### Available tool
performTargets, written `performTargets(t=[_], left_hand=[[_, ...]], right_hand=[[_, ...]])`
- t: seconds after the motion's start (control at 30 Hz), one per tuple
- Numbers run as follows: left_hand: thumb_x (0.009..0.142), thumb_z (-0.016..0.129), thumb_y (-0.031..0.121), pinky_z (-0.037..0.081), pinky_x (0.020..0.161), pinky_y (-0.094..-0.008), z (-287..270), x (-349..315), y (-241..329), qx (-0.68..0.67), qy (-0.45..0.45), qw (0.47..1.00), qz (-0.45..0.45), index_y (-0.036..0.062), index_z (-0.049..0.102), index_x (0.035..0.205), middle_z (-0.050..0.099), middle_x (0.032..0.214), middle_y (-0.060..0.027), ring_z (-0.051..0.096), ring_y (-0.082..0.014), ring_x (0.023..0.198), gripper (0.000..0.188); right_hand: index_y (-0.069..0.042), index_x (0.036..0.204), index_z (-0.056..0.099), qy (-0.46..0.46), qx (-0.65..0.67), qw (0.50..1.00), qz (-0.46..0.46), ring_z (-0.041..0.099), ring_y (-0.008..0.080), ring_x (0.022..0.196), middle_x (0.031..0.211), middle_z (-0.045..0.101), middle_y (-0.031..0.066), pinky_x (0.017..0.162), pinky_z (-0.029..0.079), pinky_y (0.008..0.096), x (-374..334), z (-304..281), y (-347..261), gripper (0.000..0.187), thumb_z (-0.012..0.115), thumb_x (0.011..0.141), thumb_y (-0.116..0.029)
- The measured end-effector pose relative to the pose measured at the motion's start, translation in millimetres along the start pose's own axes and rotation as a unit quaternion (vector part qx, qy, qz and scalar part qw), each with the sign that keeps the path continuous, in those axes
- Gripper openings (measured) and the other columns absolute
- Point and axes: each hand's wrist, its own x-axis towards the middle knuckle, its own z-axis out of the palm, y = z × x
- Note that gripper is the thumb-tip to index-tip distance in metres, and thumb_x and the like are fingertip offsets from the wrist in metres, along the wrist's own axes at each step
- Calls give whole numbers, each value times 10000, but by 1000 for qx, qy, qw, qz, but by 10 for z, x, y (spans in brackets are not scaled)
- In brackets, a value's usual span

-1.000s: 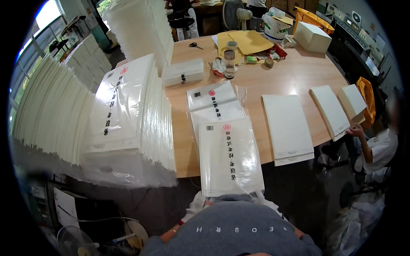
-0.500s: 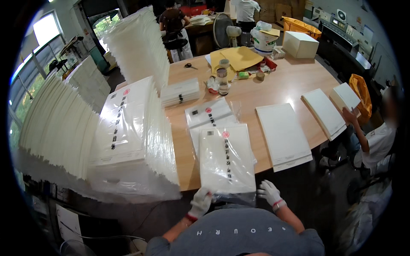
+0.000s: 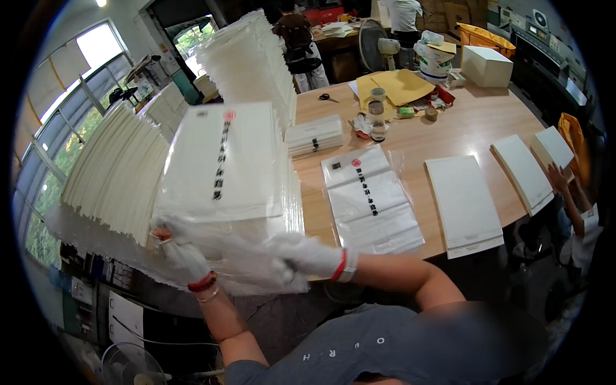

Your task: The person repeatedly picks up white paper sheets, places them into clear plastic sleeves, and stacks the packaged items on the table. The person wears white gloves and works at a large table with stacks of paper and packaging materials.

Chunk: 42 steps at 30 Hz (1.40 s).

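A clear-bagged packet of white paper (image 3: 256,170), with a red round mark and a column of black print, lies on top of the tall stack at the left. My left hand (image 3: 183,251), in a white glove, closes on the plastic at the packet's near left corner, a bare fingertip showing. At its near right edge is my right hand (image 3: 305,255), also gloved; motion smears its fingers, so their grip is unclear. Loose clear plastic hangs between the hands. On the table to the right lies a flat printed plastic bag (image 3: 372,199).
White paper blocks (image 3: 463,202) lie along the table's right side, where a co-worker's hands (image 3: 561,178) touch the farthest one. Farther back are a clear bottle (image 3: 376,122), scissors (image 3: 328,98) and yellow paper (image 3: 404,86). A tall wrapped stack (image 3: 250,67) rises behind the packet.
Both hands and the bagged packet have moved left from the table's front edge onto the stack. The flat bag formerly beneath the packet is now uncovered. The view has swung left.
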Motion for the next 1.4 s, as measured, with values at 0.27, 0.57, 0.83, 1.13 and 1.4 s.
performTargets(t=[0.27, 0.57, 0.83, 1.13, 1.4], left_hand=[[934, 334, 358, 358, 950, -354, -51, -1781, -462, -113, 113, 885, -437, 8, 429, 1233, 478, 1190, -112, 459, -225, 1083, 470], [720, 557, 97, 458, 706, -406, 2253, -3534, -19, 96, -571, 810, 92, 15, 578, 929, 589, 955, -143, 564, -320, 857, 226], [802, 494, 116, 479, 616, -370, 2768, -3388, -174, 111, -725, 680, 6, 28, 542, 712, 613, 745, -137, 616, -275, 678, 135], [783, 551, 76, 445, 551, -276, 2941, -2981, -260, 50, -703, 657, -270, 27, 521, 687, 573, 656, -44, 522, -140, 565, 111], [818, 524, 87, 439, 578, -266, 3311, -2598, -938, -30, -431, 791, -433, 33, 488, 701, 582, 674, -23, 490, -130, 580, 134]], right_hand=[[-15, 1201, 440, 83, -143, 986, -18, 591, 123, 729, 906, 580, 90, 667, 492, 242, -451, -539, 893, 368, 448, 924, -257], [-25, 1185, 447, 502, 12, 855, 133, 573, 135, 690, 883, 576, 96, 586, 487, 253, -2221, -1181, 1493, 336, 470, 902, -204], [-27, 1180, 434, 521, 99, 846, 51, 535, 122, 669, 838, 536, 65, 647, 494, 295, -2427, -1243, 1476, 341, 466, 904, -223], [-16, 988, 561, 490, -15, 868, 83, 517, 101, 622, 788, 542, 40, 564, 447, 237, -1461, -1897, 1200, 322, 540, 863, -312], [-12, 934, 559, 581, -522, 624, -15, 526, 314, 913, 950, 554, 139, 774, 431, 389, -1415, -2241, 1142, 326, 656, 717, -235]])
